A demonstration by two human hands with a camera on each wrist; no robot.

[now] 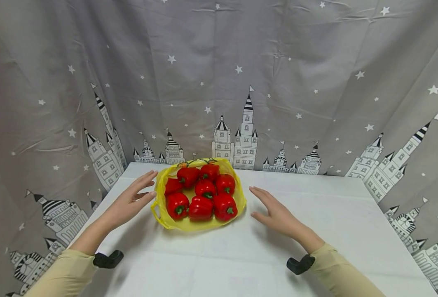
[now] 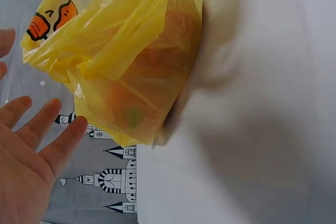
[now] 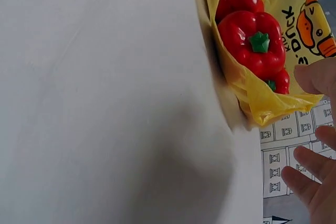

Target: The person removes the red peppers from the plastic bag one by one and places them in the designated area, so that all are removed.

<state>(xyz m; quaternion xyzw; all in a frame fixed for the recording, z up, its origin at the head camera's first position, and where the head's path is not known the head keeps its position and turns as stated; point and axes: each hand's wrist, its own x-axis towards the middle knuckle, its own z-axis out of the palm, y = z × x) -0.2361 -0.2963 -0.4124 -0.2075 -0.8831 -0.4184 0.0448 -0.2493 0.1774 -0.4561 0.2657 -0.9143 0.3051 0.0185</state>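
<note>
A yellow plastic bag point(image 1: 194, 225) with a printed duck lies spread wide at its mouth on the table. Inside it sit several red bell peppers point(image 1: 201, 208) with green stems; through the right wrist view one pepper point(image 3: 252, 43) shows close up. My left hand point(image 1: 129, 204) hovers at the bag's left side, fingers extended and apart, holding nothing. On the other side, my right hand point(image 1: 276, 212) is held a short way from the bag, its fingers straight and without anything in them. In the left wrist view, the bag's side point(image 2: 131, 87) hides most of the peppers.
A white cloth point(image 1: 219, 264) covers the table. Behind it hangs a grey curtain point(image 1: 189, 95) printed with stars and castles. Each wrist wears a black camera mount, one on the left point(image 1: 108, 260) and one on the right point(image 1: 300, 265).
</note>
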